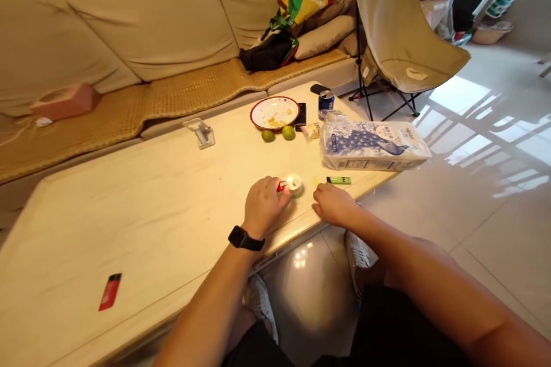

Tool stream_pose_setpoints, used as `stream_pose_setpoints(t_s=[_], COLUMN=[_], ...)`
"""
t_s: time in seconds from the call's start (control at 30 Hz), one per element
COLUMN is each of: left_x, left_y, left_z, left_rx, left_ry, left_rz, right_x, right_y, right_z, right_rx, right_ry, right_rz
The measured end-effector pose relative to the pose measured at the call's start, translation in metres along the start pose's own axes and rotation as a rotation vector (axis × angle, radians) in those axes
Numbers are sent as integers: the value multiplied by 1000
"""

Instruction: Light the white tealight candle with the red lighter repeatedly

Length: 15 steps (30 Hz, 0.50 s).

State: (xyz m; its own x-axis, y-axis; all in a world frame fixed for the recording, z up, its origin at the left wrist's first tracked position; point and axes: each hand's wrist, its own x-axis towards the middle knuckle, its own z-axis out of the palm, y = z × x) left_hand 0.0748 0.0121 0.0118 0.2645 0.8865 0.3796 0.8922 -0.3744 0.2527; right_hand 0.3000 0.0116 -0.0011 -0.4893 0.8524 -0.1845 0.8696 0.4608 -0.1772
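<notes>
My left hand [264, 205], a black watch on its wrist, is closed round a small red lighter [282, 186] whose tip touches a little round tea-light candle [294, 183] on the pale table [142, 206]. My right hand [333, 205] rests on the table edge just right of the candle with its fingers curled under, nothing visible in them. A green lighter [338, 180] lies a short way beyond my right hand.
Further back lie two limes [278, 134], a dirty plate [275, 112], a blue can [326, 101], a phone stand [200, 132] and a pack of tissue rolls [372, 145]. A red packet [110, 291] lies near left. A sofa and a folding chair [396, 17] stand behind.
</notes>
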Motion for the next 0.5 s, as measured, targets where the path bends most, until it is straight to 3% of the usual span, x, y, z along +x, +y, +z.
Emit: stream_pose_setpoints(t_s=[0.5], left_x=[-3], left_y=[-10], left_z=[-3], left_rx=[-541], left_ry=[136], left_rz=[-364], right_x=[-1], right_y=[-1], right_z=[-5], right_rx=[2], right_ry=[-32], right_rz=[10])
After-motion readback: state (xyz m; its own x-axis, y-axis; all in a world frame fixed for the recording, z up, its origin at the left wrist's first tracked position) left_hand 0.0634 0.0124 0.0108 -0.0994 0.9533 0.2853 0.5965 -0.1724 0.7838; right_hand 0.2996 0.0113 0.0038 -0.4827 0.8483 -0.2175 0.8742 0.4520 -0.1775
